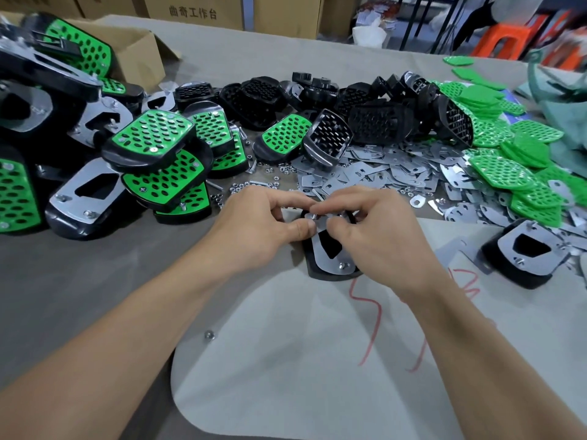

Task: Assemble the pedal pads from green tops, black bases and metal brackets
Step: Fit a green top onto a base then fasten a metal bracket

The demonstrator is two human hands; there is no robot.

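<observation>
As left hand and right hand pinch a small bolt, a shiny flat bracket caps the black base.

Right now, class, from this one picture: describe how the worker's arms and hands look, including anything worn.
The left hand and right hand are bare: no gloves, rings or watch show. The left forearm and right forearm are uncovered to the frame's edge, with no sleeve in view.

We read 曲奇工作台 on the cardboard box at upper centre; the red scrawl on the pale sheet defeats us.
</observation>
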